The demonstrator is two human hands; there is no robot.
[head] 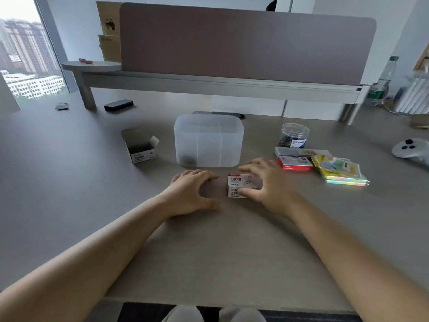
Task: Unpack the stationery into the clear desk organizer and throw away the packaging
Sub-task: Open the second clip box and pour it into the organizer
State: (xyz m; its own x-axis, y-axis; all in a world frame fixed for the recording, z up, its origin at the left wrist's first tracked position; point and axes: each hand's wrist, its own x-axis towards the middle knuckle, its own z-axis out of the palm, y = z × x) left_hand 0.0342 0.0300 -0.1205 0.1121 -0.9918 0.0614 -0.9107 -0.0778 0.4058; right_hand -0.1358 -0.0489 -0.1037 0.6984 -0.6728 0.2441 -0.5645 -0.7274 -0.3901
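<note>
Right hand (267, 182) grips a small red-and-white box (240, 185) on the desk (209, 252), toward its near edge, just before the clear organizer (209, 140). Left hand (192, 191) rests on the desk beside the box, fingers loosely curled, holding nothing. Opened box (140, 146) stands left of the organizer.

- Both forearms are bare and reach forward from the near edge of the desk (69, 182) toward its middle, converging slightly.
- The left hand (193, 194) lies palm down on the desk, fingers loosely curled with the tips touching the surface, thumb spread toward the right; it holds nothing.
- The right hand (267, 182) is palm down just beside the left, fingers spread and arched over a small red-and-white box (239, 185), thumb against the box's near side, fingertips at its far side.
- The two hands are apart, not touching.
</note>
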